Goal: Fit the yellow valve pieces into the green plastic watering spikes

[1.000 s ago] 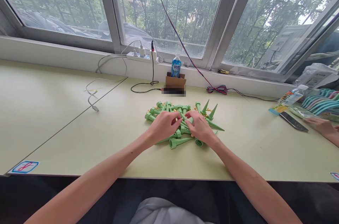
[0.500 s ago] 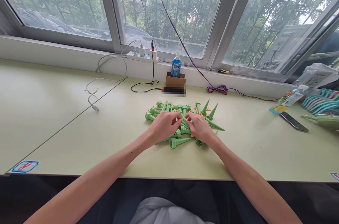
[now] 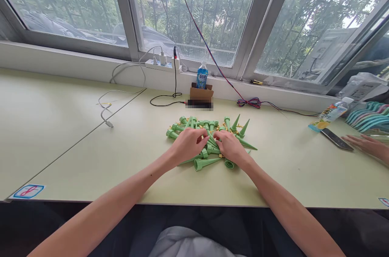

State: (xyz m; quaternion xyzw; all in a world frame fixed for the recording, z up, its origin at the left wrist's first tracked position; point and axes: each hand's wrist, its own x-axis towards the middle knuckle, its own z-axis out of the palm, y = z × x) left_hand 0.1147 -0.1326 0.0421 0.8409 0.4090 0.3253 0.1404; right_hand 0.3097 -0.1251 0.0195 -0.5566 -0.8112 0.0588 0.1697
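A pile of green plastic plant watering spikes (image 3: 207, 163) with ribbed, cap-like ends lies on the table in front of me, with small yellow pieces (image 3: 221, 155) among them. Over its left part, my left hand (image 3: 192, 142) is closed, thumb and fingertips pinched together; anything inside the pinch is too small to make out. My right hand (image 3: 230, 145) faces it with fingers curled in at the pile, and what they grip is hidden. Two green spikes (image 3: 244, 128) stand point up just beyond my right hand.
Behind the pile, a blue-labelled bottle (image 3: 202, 75) stands in a cardboard box (image 3: 201, 93). A power strip (image 3: 152, 64) and cables line the window side. At right are a tilted drink bottle (image 3: 330, 115), a phone (image 3: 337, 139), hangers (image 3: 369, 117) and another person's hand (image 3: 369, 145).
Another person's hand has come in at the right edge, where a green object lay by the hangers. My right fingers have shifted slightly; my left hand stays put.
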